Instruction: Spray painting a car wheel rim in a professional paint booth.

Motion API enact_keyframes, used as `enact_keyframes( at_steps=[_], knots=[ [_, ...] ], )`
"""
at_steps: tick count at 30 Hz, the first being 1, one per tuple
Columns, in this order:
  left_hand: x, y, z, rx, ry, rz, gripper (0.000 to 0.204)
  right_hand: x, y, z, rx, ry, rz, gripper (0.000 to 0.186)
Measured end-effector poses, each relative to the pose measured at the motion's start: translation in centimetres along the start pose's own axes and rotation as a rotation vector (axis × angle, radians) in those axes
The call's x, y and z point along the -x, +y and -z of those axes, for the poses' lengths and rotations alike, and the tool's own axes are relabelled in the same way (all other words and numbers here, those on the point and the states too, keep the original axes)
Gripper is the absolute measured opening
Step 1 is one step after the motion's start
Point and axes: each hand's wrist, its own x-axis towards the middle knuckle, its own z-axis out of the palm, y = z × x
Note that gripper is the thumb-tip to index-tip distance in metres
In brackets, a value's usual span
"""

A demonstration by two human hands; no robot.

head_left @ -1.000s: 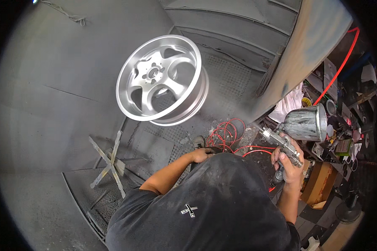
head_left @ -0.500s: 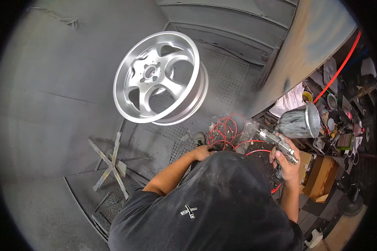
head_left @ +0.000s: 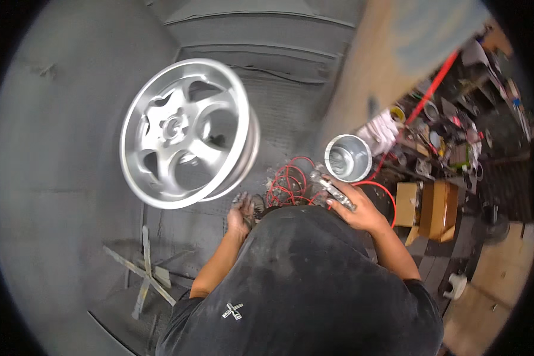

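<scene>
A silver alloy car wheel (head_left: 162,148) is tilted in front of me at the left, slightly smeared by motion; what holds it up is hidden. In my right hand (head_left: 365,212) is a metal spray gun (head_left: 342,196), fingers wrapped round its body. The gun's grey cup (head_left: 358,168) tips its round mouth toward me, and its inside shows. My left hand (head_left: 240,217) hangs low, below and right of the wheel, fingers stretched out and holding nothing. Grey dust marks its fingers.
A red air hose (head_left: 288,184) lies coiled on the floor ahead. A cross-shaped stand (head_left: 146,276) is at lower left. A wooden panel (head_left: 391,65) rises at right, beside cluttered shelves (head_left: 457,136) and a cardboard box (head_left: 439,207). Grey walls (head_left: 71,148) enclose the left.
The view has shifted, and the wheel now sits farther left and lower. My right hand has brought the spray gun inward, its cup mouth turned toward me. My left hand has swung out, fingers extended.
</scene>
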Motion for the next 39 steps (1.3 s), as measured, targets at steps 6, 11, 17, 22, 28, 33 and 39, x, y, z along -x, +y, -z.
enact_keyframes(
  at_steps=[6, 11, 17, 22, 28, 33, 39],
  knots=[
    [-3.1, 2.1, 2.8, 0.317, 0.169, -0.102, 0.014, -1.9, -4.0, -2.7, -0.400, -0.002, -0.244, 0.052],
    [-0.7, 0.9, -0.1, 0.352, -0.004, -0.022, 0.028, -3.4, -5.7, -5.2, -0.411, -0.023, -0.274, 0.055],
    [0.7, 2.5, 1.0, 0.267, -0.178, 0.035, 0.039, -4.0, -7.8, -7.0, -0.521, -0.023, -0.310, 0.053],
    [0.3, 2.7, 2.1, 0.281, -0.193, 0.023, 0.040, -4.6, -7.7, -6.5, -0.475, -0.041, -0.223, 0.054],
    [1.5, 3.0, 2.3, 0.284, -0.080, -0.052, 0.042, -6.8, -11.6, -1.4, -0.306, -0.024, -0.093, 0.060],
    [-1.6, 6.2, 6.7, 0.155, 0.173, -0.283, 0.034, -9.6, -16.8, 1.7, -0.320, 0.041, 0.026, 0.066],
    [-1.9, 13.9, 9.0, 0.003, 0.243, -0.265, 0.026, -12.7, -20.8, 1.5, -0.266, 0.003, 0.002, 0.061]
  ],
)
